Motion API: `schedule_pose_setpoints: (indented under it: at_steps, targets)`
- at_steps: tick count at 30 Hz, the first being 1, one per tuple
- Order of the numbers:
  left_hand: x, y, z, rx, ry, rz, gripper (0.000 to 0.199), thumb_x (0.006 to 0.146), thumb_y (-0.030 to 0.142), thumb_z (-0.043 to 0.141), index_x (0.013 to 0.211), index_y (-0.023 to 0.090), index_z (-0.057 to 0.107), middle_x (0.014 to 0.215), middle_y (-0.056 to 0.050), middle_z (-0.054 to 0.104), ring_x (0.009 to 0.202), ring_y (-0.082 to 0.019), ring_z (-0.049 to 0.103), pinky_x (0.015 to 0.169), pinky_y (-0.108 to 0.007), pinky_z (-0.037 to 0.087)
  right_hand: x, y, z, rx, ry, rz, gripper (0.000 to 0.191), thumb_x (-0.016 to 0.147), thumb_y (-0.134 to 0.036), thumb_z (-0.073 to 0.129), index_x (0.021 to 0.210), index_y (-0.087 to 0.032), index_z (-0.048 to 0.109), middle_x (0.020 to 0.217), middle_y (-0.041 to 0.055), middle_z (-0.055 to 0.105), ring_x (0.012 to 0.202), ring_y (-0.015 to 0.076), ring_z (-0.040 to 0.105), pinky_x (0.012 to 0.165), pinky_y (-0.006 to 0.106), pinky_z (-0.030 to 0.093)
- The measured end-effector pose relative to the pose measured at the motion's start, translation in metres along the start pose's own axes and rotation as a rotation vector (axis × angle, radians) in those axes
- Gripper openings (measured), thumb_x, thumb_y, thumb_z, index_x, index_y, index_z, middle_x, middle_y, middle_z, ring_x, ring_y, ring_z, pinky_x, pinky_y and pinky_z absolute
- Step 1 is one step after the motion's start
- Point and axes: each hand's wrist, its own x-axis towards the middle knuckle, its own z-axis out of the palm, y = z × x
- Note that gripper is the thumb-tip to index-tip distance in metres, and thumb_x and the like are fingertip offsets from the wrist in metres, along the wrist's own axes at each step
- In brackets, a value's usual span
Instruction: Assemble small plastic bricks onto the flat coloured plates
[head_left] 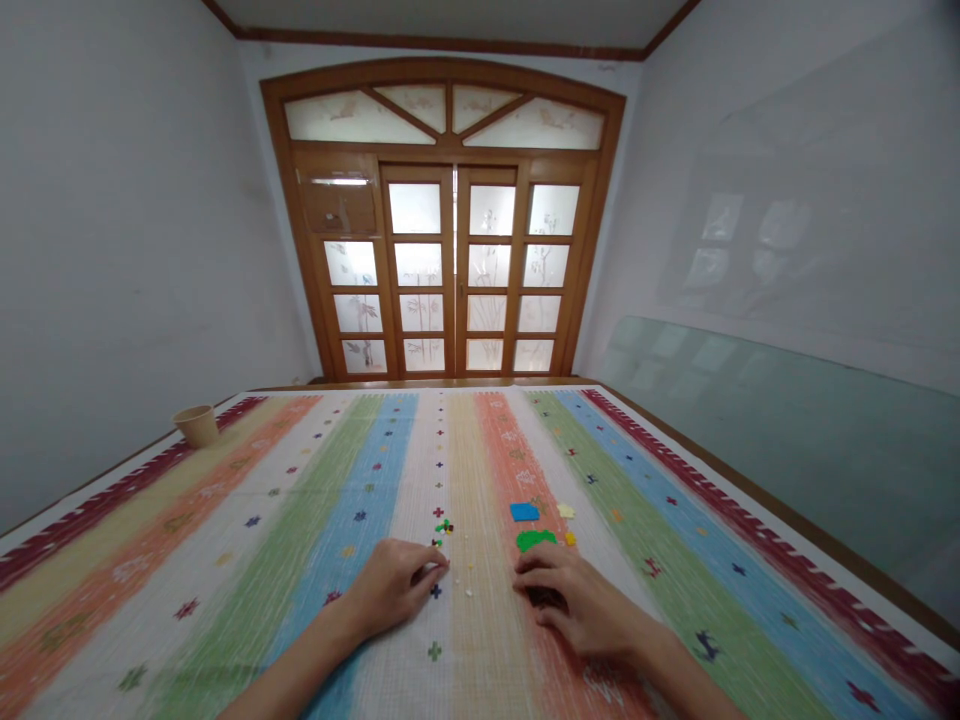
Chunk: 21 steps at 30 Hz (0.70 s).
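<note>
My left hand (397,588) rests on the striped tablecloth (315,520), its thumb and index finger drawn together. Whatever may be between those fingertips is too small to make out. Just beyond them lies a cluster of tiny green and dark pieces (445,527). To the right, my right hand (574,600) is low over the orange stripe, fingers bent, thumb apart from them. A flat green piece (535,540) lies directly ahead of its fingers. Past that are a blue piece (524,512), a pale yellow piece (565,511) and a small orange-yellow piece (571,538).
Tiny pale crumbs (469,592) are scattered between the hands. A tan cup (196,426) stands at the table's far left edge. Greenish glass (787,430) leans along the right wall. Wooden doors with glass panes (456,270) close off the far end.
</note>
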Motion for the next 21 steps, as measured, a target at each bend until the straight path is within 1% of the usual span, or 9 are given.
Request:
schedule_pose_setpoints:
  at_steps: [4, 11, 21]
  targets:
    - [-0.0002, -0.0002, 0.0, -0.008, 0.0, -0.005, 0.023, 0.097, 0.029, 0.05, 0.094, 0.021, 0.071, 0.072, -0.002, 0.073, 0.065, -0.013, 0.067, 0.063, -0.022, 0.041, -0.0015, 0.0019, 0.0015, 0.014, 0.013, -0.003, 0.042, 0.069, -0.002, 0.061, 0.104, -0.023, 0.074, 0.118, 0.0078, 0.064, 0.111, 0.0225, 0.056, 0.098, 0.036, 0.043]
    - [0.0001, 0.0007, -0.0006, -0.014, 0.002, -0.021, 0.022, 0.096, 0.029, 0.052, 0.092, 0.021, 0.072, 0.069, 0.0, 0.072, 0.062, -0.012, 0.065, 0.061, -0.022, 0.039, -0.0023, 0.0011, -0.0009, -0.014, 0.015, -0.015, 0.035, 0.072, -0.002, 0.061, 0.098, -0.022, 0.074, 0.115, 0.0068, 0.064, 0.108, 0.0216, 0.057, 0.097, 0.036, 0.044]
    - [-0.0003, -0.0014, 0.0008, -0.01, -0.01, -0.028, 0.023, 0.097, 0.028, 0.051, 0.094, 0.021, 0.072, 0.074, -0.001, 0.073, 0.067, -0.014, 0.067, 0.065, -0.022, 0.041, -0.0051, 0.0034, -0.0025, -0.035, 0.025, 0.01, 0.03, 0.074, -0.002, 0.062, 0.092, -0.022, 0.075, 0.113, 0.0059, 0.066, 0.106, 0.0204, 0.059, 0.094, 0.034, 0.046]
